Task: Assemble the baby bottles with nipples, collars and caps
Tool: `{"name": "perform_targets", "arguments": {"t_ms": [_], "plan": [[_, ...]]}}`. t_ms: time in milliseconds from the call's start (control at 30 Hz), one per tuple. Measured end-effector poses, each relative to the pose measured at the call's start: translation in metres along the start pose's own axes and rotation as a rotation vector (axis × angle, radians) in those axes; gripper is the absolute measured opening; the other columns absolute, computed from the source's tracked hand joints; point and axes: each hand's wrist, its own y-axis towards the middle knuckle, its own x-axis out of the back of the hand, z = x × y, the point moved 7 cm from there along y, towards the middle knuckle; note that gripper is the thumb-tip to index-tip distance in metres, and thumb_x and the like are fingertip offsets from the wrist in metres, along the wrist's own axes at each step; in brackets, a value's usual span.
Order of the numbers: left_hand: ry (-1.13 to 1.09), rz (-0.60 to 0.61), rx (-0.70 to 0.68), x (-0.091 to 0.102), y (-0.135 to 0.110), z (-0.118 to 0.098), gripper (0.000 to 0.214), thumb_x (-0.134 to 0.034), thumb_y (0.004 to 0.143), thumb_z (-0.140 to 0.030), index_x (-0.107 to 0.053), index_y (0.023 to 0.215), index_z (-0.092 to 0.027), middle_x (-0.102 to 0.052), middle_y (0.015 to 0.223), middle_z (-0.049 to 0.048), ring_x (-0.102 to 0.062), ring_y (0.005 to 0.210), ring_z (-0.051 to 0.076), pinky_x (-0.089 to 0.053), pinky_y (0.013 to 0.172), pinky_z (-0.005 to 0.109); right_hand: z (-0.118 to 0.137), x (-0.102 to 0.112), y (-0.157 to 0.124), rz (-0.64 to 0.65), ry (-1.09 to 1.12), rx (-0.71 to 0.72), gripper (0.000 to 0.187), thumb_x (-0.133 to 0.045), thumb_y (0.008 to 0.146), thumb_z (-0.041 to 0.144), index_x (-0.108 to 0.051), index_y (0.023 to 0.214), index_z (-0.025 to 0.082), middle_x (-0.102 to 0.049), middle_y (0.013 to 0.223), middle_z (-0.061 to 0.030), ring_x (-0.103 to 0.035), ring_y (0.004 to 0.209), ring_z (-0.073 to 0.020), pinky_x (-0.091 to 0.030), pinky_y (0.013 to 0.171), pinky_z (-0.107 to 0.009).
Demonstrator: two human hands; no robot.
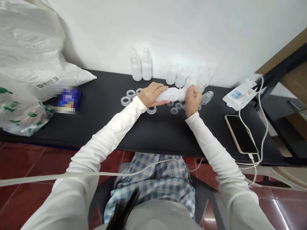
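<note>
A translucent white baby bottle (170,94) lies sideways between my hands, above the table. My left hand (152,94) is wrapped round its body near the base. My right hand (193,100) is closed at the neck end, and its fingers hide whatever cap or collar is there. Under and beside my left hand lie several white collar rings (126,100). Small clear discs (174,110) are scattered below the bottle. A clear bottle cap (207,97) rests just right of my right hand.
Two capped bottles (147,65) stand against the wall, and several more bottles (181,79) stand behind my hands. A phone (241,134) with a charging cable and a white power strip (240,95) lie right. Left are large plastic bags (22,46) and a blue packet (68,99).
</note>
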Motion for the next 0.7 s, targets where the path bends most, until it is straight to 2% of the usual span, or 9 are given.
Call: {"name": "perform_targets", "arguments": {"t_ms": [100,167,267,367,433,533,600,700], "plan": [[-0.051,-0.029,0.008,0.008,0.0,-0.007,0.057,-0.049,0.092,-0.063,-0.065,0.117,-0.013,-0.071,0.108,0.015,-0.069,0.102,0.025,-0.056,0.093,0.039,0.003,0.001,-0.004,0.006,-0.051,0.029,0.054,-0.034,0.097,0.064,-0.037,0.06,0.024,-0.038,0.058,0.0032,-0.046,0.059,-0.0142,-0.047,0.061,-0.032],[-0.119,-0.066,0.062,0.015,0.0,-0.01,0.054,-0.039,0.098,-0.058,-0.067,0.109,-0.014,-0.073,0.102,0.0122,-0.07,0.095,0.021,-0.056,0.086,0.033,0.006,0.0,-0.006,0.055,-0.112,0.086,0.055,-0.03,0.097,0.065,-0.045,0.064,0.024,-0.046,0.06,0.0015,-0.051,0.062,-0.0152,-0.05,0.064,-0.033],[-0.193,-0.124,0.171,0.025,0.0,-0.01,0.055,-0.031,0.101,-0.055,-0.069,0.096,-0.015,-0.074,0.09,0.0086,-0.07,0.082,0.017,-0.054,0.077,0.027,0.01,-0.002,-0.008,0.173,-0.181,0.186,0.055,-0.029,0.097,0.067,-0.058,0.079,0.024,-0.06,0.072,-0.0019,-0.06,0.07,-0.0174,-0.055,0.072,-0.035],[-0.211,-0.156,0.24,0.032,0.0,-0.004,0.057,-0.03,0.101,-0.056,-0.07,0.089,-0.016,-0.073,0.084,0.0067,-0.069,0.076,0.016,-0.051,0.071,0.027,0.007,-0.008,-0.01,0.327,-0.202,0.286,0.054,-0.039,0.093,0.071,-0.062,0.099,0.022,-0.069,0.093,-0.0067,-0.067,0.086,-0.0211,-0.058,0.08,-0.039],[-0.214,-0.17,0.27,0.037,-0.001,0.003,0.058,-0.031,0.1,-0.057,-0.07,0.087,-0.016,-0.072,0.081,0.006,-0.068,0.073,0.016,-0.049,0.069,0.028,0.004,-0.014,-0.01,0.425,-0.206,0.349,0.056,-0.046,0.09,0.072,-0.06,0.11,0.022,-0.069,0.104,-0.0098,-0.068,0.097,-0.0235,-0.058,0.086,-0.042],[-0.213,-0.178,0.303,0.042,-0.004,0.013,0.058,-0.032,0.1,-0.057,-0.071,0.085,-0.017,-0.072,0.078,0.0052,-0.066,0.07,0.017,-0.048,0.068,0.029,0.005,-0.021,-0.013,0.524,-0.176,0.493,0.052,-0.052,0.091,0.067,-0.056,0.117,0.022,-0.068,0.114,-0.0122,-0.066,0.108,-0.0248,-0.057,0.093,-0.045],[-0.209,-0.161,0.323,0.043,-0.005,0.018,0.057,-0.033,0.1,-0.057,-0.072,0.084,-0.018,-0.072,0.077,0.0047,-0.066,0.07,0.017,-0.048,0.068,0.03,0.007,-0.025,-0.015,0.552,-0.176,0.586,0.046,-0.053,0.093,0.061,-0.055,0.117,0.022,-0.067,0.118,-0.0125,-0.066,0.111,-0.0248,-0.057,0.095,-0.047],[-0.203,-0.128,0.358,0.041,-0.005,0.022,0.056,-0.035,0.099,-0.058,-0.072,0.086,-0.018,-0.071,0.077,0.0042,-0.067,0.072,0.018,-0.048,0.07,0.03,0.006,-0.026,-0.016,0.536,-0.264,0.651,0.037,-0.05,0.097,0.055,-0.056,0.115,0.024,-0.067,0.125,-0.0116,-0.066,0.115,-0.0243,-0.057,0.094,-0.048]]}}
